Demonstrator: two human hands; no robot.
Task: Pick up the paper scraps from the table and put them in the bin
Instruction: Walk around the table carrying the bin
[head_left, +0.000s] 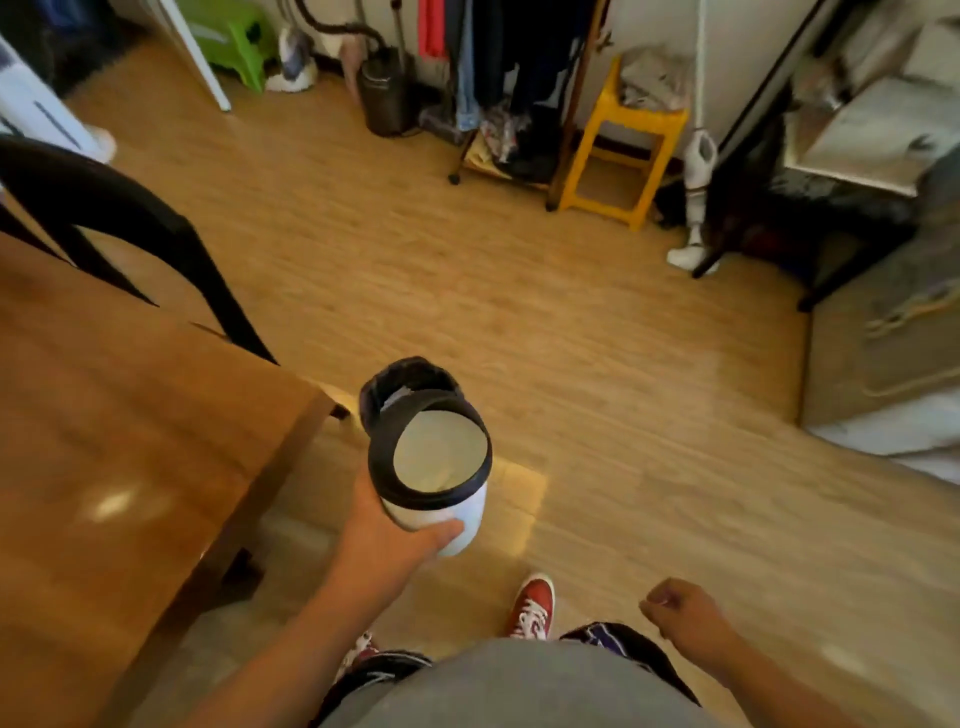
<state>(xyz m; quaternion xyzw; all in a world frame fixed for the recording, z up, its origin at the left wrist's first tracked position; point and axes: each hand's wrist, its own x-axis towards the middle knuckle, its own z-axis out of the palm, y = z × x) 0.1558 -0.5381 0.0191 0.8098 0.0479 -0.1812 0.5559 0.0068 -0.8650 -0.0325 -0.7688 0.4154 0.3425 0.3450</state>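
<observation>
My left hand (395, 540) grips the white wall of a small round bin (467, 519) just off the table's corner, above the floor. The bin has a black rim, and its pale inside faces me. A crumpled black liner (405, 384) bulges behind the far rim with a small pale patch in it; I cannot tell what that patch is. My right hand (680, 613) hangs at the lower right, fingers curled in a loose fist with nothing visible in it. The wooden table (104, 441) fills the left; no paper scraps show on its visible part.
A black chair (130, 228) stands at the table's far side. Across the wooden floor are a yellow stool (623, 150), a clothes rack (498, 78), a green stool (234, 36) and a grey cabinet (883, 332) on the right. My red shoe (532, 605) is below the bin.
</observation>
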